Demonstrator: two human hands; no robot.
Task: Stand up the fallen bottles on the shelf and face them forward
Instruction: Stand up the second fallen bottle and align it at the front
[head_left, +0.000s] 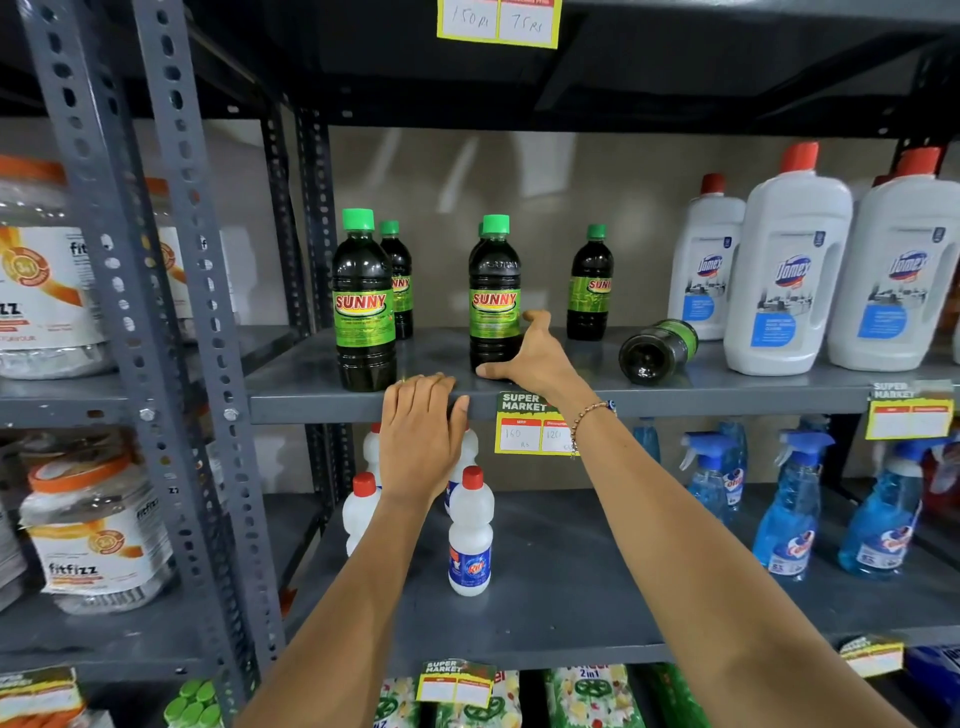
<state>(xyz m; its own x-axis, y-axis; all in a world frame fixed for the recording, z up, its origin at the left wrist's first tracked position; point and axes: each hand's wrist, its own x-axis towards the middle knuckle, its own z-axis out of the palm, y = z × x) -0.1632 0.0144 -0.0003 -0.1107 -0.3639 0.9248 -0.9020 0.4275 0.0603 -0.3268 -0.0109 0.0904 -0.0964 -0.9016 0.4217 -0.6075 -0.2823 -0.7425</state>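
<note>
One Sunny bottle (657, 351) lies fallen on shelf (727, 397) | right hand (535, 358) fingers spread around upright Sunny bottle (493, 296) | left hand (421, 431) fingers together, flat on shelf edge

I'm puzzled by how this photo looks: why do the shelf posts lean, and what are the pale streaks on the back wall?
Head view: the wide-angle lens bends the posts outward near the edges; the streaks on the wall look like soft reflected glare; the shelf above casts shade over the top; the Sunny bottles in the centre are sharp, while the jars at far left look stretched and slightly soft.
</note>
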